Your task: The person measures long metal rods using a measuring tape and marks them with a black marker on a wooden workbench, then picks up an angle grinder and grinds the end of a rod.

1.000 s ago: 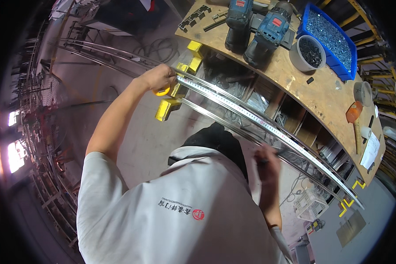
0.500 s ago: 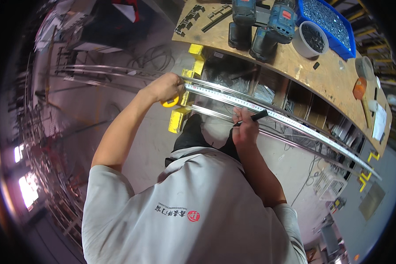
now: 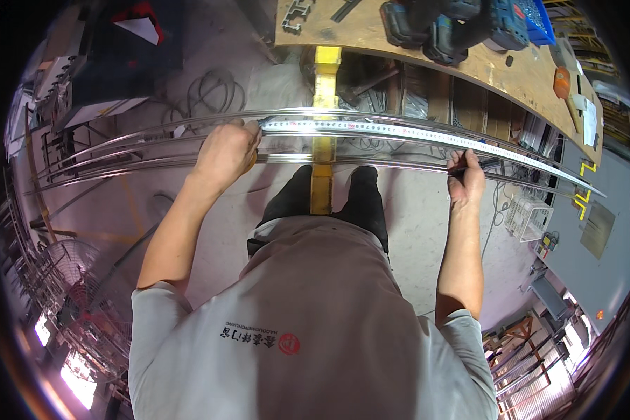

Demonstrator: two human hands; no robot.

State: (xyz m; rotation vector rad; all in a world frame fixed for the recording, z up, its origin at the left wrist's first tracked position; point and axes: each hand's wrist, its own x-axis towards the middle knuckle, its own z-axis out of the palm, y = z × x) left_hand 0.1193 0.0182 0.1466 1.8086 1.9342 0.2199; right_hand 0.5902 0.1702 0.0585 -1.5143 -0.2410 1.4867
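My left hand [image 3: 227, 152] is closed around a tape measure, with a bit of its yellow case [image 3: 251, 163] showing by the palm. From there the white tape blade [image 3: 378, 128] runs out to the right along long, thin shiny metal bars [image 3: 294, 113]. More bars [image 3: 385, 164] lie parallel, nearer to me. On the right, my right hand [image 3: 471, 178] has its fingers bent at the near side of the blade. A black marker [image 3: 458, 171] shows only partly between those fingers. A yellow support [image 3: 322, 189] stands below the bars, between my legs.
Beyond the bars is a wooden workbench [image 3: 350, 31] with cordless power tools [image 3: 507, 24], a blue bin [image 3: 540, 22] and an orange-headed tool [image 3: 561, 82]. At the right are a white crate [image 3: 528, 217] and a grey table [image 3: 574, 280]. Cables [image 3: 217, 91] coil on the floor.
My right hand has moved right along the tape, and the marker has turned mostly out of sight. My left hand has shifted slightly left in the picture. The view has turned, so the bars run more level.
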